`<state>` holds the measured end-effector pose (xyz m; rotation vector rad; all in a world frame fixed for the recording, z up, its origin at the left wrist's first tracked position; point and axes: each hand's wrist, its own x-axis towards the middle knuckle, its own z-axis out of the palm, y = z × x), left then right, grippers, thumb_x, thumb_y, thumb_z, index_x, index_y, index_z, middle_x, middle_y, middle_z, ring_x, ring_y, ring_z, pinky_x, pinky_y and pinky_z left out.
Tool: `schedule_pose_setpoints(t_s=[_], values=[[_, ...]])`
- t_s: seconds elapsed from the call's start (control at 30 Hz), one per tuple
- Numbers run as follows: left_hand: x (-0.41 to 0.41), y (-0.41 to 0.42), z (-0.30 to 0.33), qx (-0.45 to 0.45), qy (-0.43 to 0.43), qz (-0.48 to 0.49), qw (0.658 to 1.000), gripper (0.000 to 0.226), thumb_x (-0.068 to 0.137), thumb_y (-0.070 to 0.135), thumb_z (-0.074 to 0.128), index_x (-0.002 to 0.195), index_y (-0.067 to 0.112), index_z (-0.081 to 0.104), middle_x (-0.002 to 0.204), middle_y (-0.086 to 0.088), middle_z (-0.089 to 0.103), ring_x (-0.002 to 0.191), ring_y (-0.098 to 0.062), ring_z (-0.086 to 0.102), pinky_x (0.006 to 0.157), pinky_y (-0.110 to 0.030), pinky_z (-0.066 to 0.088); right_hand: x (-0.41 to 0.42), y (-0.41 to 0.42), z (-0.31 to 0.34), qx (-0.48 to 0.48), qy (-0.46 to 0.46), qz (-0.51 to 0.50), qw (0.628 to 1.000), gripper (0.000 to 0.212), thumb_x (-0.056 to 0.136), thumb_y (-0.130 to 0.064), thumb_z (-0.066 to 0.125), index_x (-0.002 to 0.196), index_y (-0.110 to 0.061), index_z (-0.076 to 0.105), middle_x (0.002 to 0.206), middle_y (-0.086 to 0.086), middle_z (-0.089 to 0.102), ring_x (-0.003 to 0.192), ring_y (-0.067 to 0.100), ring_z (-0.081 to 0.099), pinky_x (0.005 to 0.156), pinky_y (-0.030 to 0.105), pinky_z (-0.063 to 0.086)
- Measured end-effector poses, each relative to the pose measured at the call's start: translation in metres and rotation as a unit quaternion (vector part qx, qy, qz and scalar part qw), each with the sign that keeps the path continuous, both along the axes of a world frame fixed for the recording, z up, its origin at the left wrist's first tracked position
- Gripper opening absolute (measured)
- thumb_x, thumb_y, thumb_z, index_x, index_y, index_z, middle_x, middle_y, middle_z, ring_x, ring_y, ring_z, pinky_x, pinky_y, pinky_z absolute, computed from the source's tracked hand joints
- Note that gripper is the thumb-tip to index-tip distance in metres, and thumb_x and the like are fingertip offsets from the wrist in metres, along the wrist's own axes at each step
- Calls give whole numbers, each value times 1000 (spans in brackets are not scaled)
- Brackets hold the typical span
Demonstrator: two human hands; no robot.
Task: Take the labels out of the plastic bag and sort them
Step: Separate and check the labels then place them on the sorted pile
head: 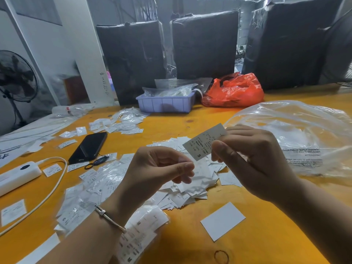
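Two hands are working above an orange table (190, 119). The right hand (255, 161) is pinching one white label (204, 141), marked "S", between thumb and fingertips (219, 149), holding it tilted above a loose pile of labels (192, 185) too many to count. The left hand (158, 168) is hovering just beside it, its fingers (182, 168) curling inward with thumb and forefinger nearly meeting; whether they are gripping anything cannot be told. One large clear plastic bag (297, 130) is lying to the right, behind the right hand. One blank white card (222, 221) is lying near the front edge, apart from the pile. One black phone (89, 147) and one white power bank (17, 177) with a cable are resting at left. One lilac tray (165, 104) and one red bag (234, 91) are sitting at the far side, touching each other.
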<state>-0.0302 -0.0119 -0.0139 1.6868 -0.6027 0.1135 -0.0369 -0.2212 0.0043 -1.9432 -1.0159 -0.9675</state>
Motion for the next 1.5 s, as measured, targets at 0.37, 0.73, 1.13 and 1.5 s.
schedule_pose_setpoints(t_s=[0.37, 0.73, 1.13, 1.5], values=[[0, 1, -1, 37, 5, -15, 999, 19, 75, 22, 77, 85, 5, 77, 74, -13, 75, 63, -26, 73, 57, -25, 56, -2, -3, 1, 147, 111, -17, 983, 31, 76, -17, 72, 51, -7, 56, 59, 13, 66, 66, 34, 66, 61, 50, 53], [-1, -1, -2, 62, -13, -18, 998, 18, 76, 19, 77, 85, 4, 77, 74, -10, 75, 63, -25, 73, 57, -25, 57, -7, 2, 5, 94, 174, 56, 979, 23, 81, -16, 70, 103, -11, 65, 84, -7, 73, 74, 7, 71, 65, 24, 57], [-1, 0, -2, 60, -10, -9, 998, 18, 73, 23, 79, 84, 8, 78, 76, -8, 76, 60, -23, 73, 56, -24, 58, -8, 3, 8, 74, 194, 70, 976, 2, 79, -11, 73, 80, -10, 74, 83, 4, 66, 79, 25, 58, 67, 50, 46], [1, 0, -3, 75, -16, -18, 997, 18, 76, 19, 77, 86, 4, 77, 74, -7, 76, 63, -23, 73, 56, -23, 57, -5, 0, 8, 27, 129, 1, 991, 4, 80, -12, 74, 81, -8, 74, 89, 0, 66, 85, 21, 60, 65, 39, 48]])
